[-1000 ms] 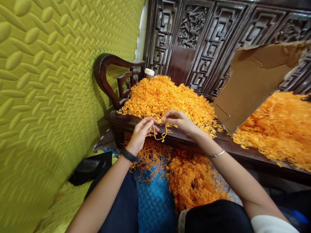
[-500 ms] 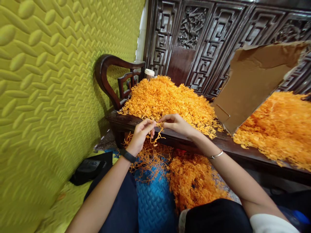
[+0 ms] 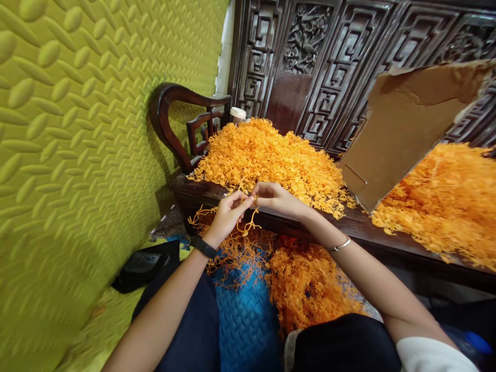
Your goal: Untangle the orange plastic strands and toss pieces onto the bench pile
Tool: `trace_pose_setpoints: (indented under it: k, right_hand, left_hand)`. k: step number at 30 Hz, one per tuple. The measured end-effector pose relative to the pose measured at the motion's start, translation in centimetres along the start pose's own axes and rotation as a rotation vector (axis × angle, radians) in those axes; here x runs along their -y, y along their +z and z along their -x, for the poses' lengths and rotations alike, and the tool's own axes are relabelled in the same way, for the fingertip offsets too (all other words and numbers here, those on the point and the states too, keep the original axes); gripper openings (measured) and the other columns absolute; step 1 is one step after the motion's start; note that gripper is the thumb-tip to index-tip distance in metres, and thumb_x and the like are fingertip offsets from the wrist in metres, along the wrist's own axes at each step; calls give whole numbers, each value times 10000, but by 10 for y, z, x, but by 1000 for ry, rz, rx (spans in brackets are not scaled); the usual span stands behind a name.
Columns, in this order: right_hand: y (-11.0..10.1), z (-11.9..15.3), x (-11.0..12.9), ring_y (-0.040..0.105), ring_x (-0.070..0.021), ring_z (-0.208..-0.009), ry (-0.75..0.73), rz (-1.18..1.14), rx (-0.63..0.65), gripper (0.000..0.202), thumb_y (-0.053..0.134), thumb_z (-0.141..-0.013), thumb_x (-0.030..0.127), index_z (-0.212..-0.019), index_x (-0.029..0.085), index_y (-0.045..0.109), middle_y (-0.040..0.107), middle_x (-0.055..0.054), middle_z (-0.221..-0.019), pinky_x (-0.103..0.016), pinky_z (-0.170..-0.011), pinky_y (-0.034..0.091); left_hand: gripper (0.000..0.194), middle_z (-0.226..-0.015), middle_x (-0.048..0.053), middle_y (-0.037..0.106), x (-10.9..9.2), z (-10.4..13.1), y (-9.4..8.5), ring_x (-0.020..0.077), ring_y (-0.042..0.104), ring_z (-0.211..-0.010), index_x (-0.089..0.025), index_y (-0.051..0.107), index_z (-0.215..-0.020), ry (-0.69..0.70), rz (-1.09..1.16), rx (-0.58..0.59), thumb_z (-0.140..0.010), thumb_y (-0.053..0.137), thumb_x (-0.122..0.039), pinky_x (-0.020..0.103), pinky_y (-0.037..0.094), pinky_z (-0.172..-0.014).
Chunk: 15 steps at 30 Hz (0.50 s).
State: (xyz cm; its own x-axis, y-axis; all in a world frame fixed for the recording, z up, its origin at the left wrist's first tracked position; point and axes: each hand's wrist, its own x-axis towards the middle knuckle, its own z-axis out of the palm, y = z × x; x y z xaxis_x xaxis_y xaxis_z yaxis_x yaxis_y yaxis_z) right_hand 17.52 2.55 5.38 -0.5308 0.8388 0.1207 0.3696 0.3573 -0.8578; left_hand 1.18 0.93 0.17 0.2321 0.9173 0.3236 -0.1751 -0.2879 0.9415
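Observation:
Between my hands is an orange branching plastic piece (image 3: 251,223), its thin twigs hanging below the fingers. My left hand (image 3: 228,213) pinches it, thumb and fingertips pressed together. The fingertips of my right hand (image 3: 277,199) close on the same piece and touch those of the left. Behind the hands a heap of small orange pieces (image 3: 267,155) covers the bench seat. Under my left hand lie loose orange branched strands (image 3: 242,253). A denser orange pile (image 3: 310,289) sits below, between my knees. The exact grip point is hidden by the fingers.
The dark wooden bench (image 3: 360,230) has a curved armrest (image 3: 165,111) and a carved back (image 3: 289,103). A cardboard sheet (image 3: 403,129) leans between the heap and another orange pile (image 3: 445,196). A white-lidded container (image 3: 237,114) stands behind. A black bag (image 3: 145,266) lies left, beside the yellow padded wall (image 3: 77,170).
My hands have come closer together, and the fingertips now meet over the orange piece. Its hanging twigs have shifted slightly. The heaps and the cardboard stay put.

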Motion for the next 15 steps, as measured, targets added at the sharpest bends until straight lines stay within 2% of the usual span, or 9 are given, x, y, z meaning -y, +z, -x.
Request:
trace_pose_setpoints:
  k: [5, 10, 15]
  right_hand:
    - [5, 3, 0, 498, -81, -640, 53, -162, 96, 259, 661, -739, 353, -758, 147, 507, 553, 17, -682, -232, -630, 384]
    - [0, 7, 0, 493, -75, -651, 40, -165, 284, 290, 663, -751, 390, -719, 126, 547, 554, 18, -686, -234, -653, 382]
    - [-4, 11, 10, 506, -81, -652, 1, -270, 419, 242, 572, -822, 332, -700, 125, 552, 561, 11, -664, -247, -680, 386]
  left_hand:
    - [294, -493, -54, 441, 0, 0, 2, 80, 400, -438, -187, 575, -616, 26, 59, -37, -804, 597, -412, 194, 330, -415]
    - [405, -438, -57, 438, -3, 1, 4, 51, 406, -367, -165, 470, -471, -190, 286, 82, -714, 690, -403, 172, 317, -360]
    - [435, -363, -111, 275, -10, 4, 8, 11, 232, -263, -193, 341, -446, -298, 441, 108, -638, 690, -368, 148, 226, -270]
